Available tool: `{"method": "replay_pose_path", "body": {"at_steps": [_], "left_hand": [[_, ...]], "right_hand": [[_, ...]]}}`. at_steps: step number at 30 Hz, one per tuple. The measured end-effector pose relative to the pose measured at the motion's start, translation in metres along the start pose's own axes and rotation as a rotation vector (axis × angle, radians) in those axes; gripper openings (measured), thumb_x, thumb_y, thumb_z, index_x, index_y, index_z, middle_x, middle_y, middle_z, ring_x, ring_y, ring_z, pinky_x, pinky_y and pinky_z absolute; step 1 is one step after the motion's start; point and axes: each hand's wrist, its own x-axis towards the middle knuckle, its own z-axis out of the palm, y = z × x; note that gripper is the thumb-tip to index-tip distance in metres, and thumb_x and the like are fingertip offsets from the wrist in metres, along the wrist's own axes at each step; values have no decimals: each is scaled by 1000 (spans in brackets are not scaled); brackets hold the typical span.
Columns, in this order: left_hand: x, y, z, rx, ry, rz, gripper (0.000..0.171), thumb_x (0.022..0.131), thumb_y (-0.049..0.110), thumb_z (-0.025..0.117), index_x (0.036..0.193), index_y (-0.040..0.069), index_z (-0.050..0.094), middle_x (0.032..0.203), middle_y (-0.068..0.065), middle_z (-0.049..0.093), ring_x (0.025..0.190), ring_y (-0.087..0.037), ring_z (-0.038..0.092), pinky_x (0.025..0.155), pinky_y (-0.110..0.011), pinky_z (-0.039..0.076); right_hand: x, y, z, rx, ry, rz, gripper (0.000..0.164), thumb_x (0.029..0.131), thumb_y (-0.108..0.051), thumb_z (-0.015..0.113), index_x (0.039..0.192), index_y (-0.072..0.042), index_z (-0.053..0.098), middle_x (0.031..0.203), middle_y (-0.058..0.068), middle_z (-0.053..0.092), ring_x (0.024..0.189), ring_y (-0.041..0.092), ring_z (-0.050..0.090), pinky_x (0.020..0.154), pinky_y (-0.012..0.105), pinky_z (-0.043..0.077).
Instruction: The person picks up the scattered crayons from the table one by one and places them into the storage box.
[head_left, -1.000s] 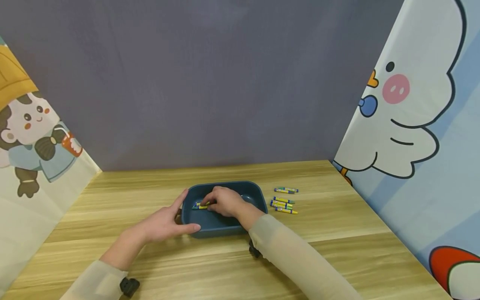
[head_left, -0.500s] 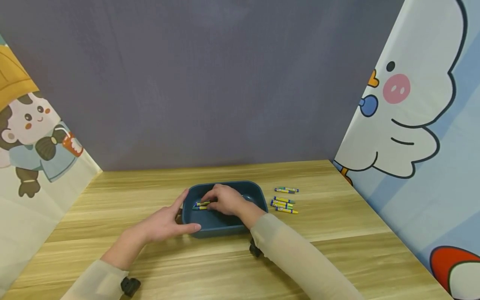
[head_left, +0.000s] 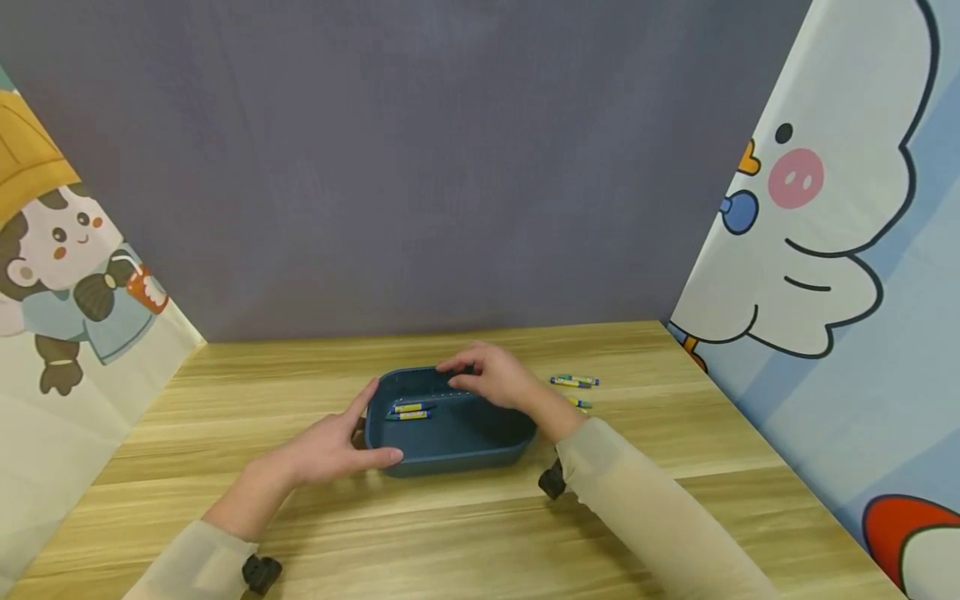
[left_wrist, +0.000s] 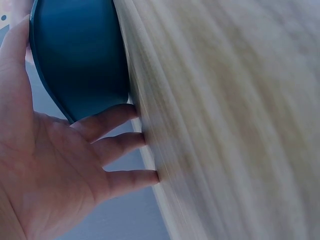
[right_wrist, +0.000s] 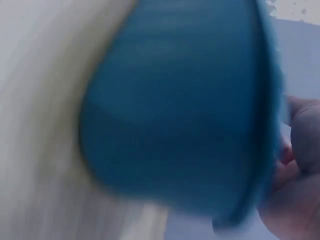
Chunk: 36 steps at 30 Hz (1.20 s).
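A dark blue bin sits mid-table, and two yellow-and-blue crayons lie inside at its left end. My left hand cups the bin's near left corner: thumb along the front wall, fingers straight by the left rim. In the left wrist view, this hand lies open beside the bin with its fingertips on the table. My right hand hovers over the bin's far rim with relaxed fingers and nothing in it. The right wrist view is blurred; it shows the bin and some fingers.
Several more crayons lie loose on the wooden table right of the bin, partly behind my right wrist. Cartoon-printed panels stand at the left and right table edges. A grey backdrop closes off the far side.
My right hand has let go of the crayon in the bin's left end and has risen up and right to the far rim. The left hand and the bin have stayed put.
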Motion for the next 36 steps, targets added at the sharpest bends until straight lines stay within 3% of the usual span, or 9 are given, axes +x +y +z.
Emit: {"method": "replay_pose_path", "body": {"at_steps": [5, 9, 11, 16, 19, 24, 36], "left_hand": [[-1, 2, 0, 52, 2, -15, 130, 94, 69, 77, 178, 21, -9, 137, -21, 75, 121, -28, 75, 101, -52, 58], [-1, 3, -1, 65, 0, -21, 130, 94, 69, 77, 178, 22, -9, 132, -20, 76, 117, -26, 75, 98, -50, 59], [-1, 3, -1, 66, 0, -21, 130, 94, 69, 77, 178, 22, -10, 132, -20, 76, 117, -26, 75, 98, -50, 59], [0, 3, -2, 61, -4, -26, 130, 94, 69, 77, 178, 21, -10, 132, -19, 77, 118, -26, 75, 99, -50, 58], [-1, 2, -2, 56, -5, -28, 130, 94, 69, 77, 178, 21, -10, 134, -20, 76, 121, -28, 75, 101, -52, 58], [-2, 1, -1, 51, -2, -25, 130, 94, 69, 77, 178, 21, -10, 137, -22, 75, 127, -31, 73, 106, -55, 57], [0, -2, 0, 50, 4, -16, 130, 94, 69, 77, 178, 22, -9, 137, -18, 76, 126, -28, 74, 105, -52, 56]], "right_hand": [[-24, 29, -38, 46, 57, 93, 30, 106, -21, 76, 136, -18, 80, 126, 8, 73, 89, 15, 66, 76, 33, 54], [-45, 67, -62, 97, 85, 169, 32, 107, -20, 74, 139, -15, 77, 130, 15, 73, 69, 14, 53, 61, 29, 46], [-55, 89, -71, 114, 82, 197, 33, 108, -18, 73, 141, -12, 76, 133, 20, 72, 68, 17, 51, 60, 30, 44], [-82, 137, -84, 57, 56, 241, 33, 109, -14, 69, 141, -6, 74, 140, 23, 70, 104, 29, 68, 83, 41, 56], [-93, 156, -87, 5, 32, 251, 33, 110, -10, 67, 141, -5, 74, 138, 20, 72, 121, 36, 68, 98, 53, 56], [-103, 171, -89, -6, 2, 281, 32, 109, -5, 65, 139, -7, 76, 137, 20, 73, 123, 38, 68, 103, 59, 55], [-111, 188, -91, -42, -2, 321, 33, 108, -1, 62, 136, -7, 78, 137, 23, 74, 123, 44, 69, 100, 58, 59]]}}
